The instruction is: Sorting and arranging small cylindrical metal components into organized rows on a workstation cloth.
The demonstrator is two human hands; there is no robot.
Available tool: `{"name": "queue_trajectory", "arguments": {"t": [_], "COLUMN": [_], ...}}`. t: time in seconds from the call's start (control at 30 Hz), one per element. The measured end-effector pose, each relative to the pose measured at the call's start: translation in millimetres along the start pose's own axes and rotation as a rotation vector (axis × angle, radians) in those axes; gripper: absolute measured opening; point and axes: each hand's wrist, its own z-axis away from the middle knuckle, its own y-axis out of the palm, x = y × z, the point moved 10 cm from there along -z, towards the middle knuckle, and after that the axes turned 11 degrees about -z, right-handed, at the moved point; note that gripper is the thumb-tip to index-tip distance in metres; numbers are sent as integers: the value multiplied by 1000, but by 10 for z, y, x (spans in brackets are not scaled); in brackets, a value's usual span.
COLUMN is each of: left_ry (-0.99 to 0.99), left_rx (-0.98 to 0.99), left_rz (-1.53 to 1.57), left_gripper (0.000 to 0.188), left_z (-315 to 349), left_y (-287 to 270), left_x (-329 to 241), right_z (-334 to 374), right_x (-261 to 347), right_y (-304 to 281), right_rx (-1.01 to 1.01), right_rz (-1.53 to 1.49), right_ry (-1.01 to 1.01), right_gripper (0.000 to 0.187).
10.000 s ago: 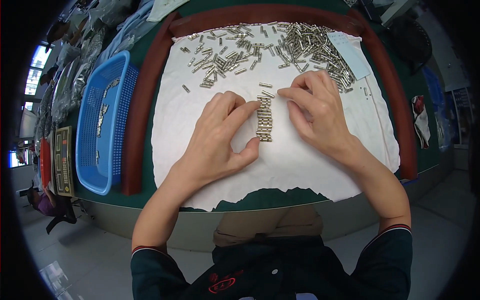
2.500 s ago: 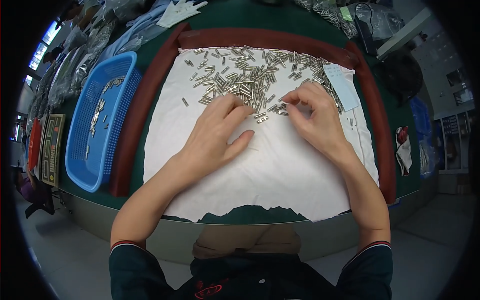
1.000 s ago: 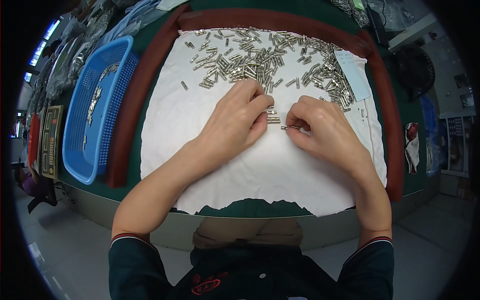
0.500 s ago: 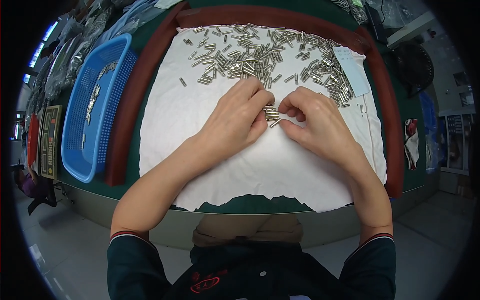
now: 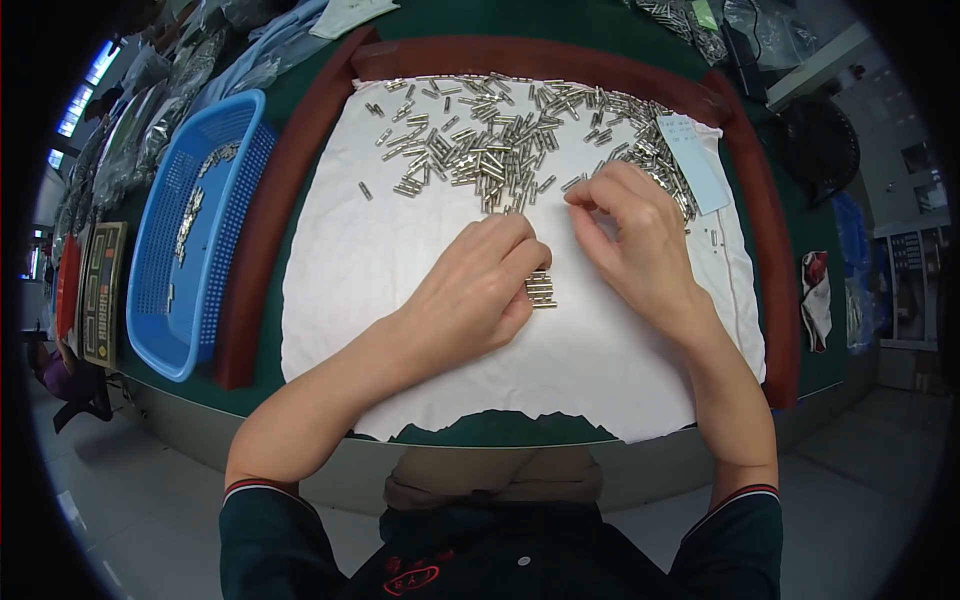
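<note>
A white cloth (image 5: 400, 270) covers the table inside a dark red raised border (image 5: 270, 210). Many small silver metal pins (image 5: 480, 140) lie scattered along its far part. My left hand (image 5: 480, 295) rests palm down on the cloth, fingers curled beside a short row of pins (image 5: 541, 290) lined up side by side. My right hand (image 5: 635, 240) hovers to the right of that row, with thumb and forefinger pinched at the near edge of the loose pile; whether a pin is between them is hidden.
A blue plastic basket (image 5: 170, 260) with a few metal parts stands left of the border. A pale paper slip (image 5: 695, 170) lies at the cloth's far right. Bags of parts (image 5: 160, 110) lie at the far left. A black fan (image 5: 825, 150) stands right.
My right hand has moved from the lined-up row up to the edge of the loose pile. My left hand stays by the row, which is now uncovered.
</note>
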Motion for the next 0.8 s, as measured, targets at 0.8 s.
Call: {"name": "queue_trajectory", "arguments": {"t": [0.8], "left_ry": [-326], "left_rx": [-84], "left_rz": [-110], "left_gripper": [29], "left_z": [-35], "left_y": [-151], "left_x": [625], "right_z": [-179], "right_x": [-28], "right_y": [330], "right_rx": [235], "right_rz": [-101], "right_ry": [-135], "right_gripper": [9]}}
